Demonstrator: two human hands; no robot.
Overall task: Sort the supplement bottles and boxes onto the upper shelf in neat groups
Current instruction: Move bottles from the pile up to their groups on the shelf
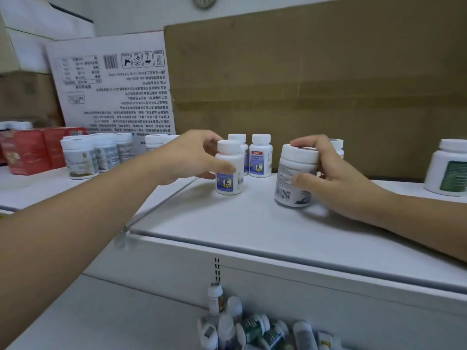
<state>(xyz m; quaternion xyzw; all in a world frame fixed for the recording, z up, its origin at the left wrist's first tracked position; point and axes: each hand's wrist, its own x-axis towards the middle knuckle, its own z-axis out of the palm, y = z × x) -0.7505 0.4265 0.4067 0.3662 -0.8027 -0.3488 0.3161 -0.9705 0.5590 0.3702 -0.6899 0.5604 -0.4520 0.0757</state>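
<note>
Left hand (192,157) grips one small bottle (227,181), right hand (338,173) one jar (286,173).

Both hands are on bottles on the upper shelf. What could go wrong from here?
1. The right hand holds the larger bottle slightly tilted; released like that, it might topple.
2. The left hand grips a small blue-label bottle just in front of two matching bottles; pushing it back carelessly could knock them.
3. Right behind the right hand stands another bottle that could get bumped.

Soft even light, blurred, warped edges
</note>
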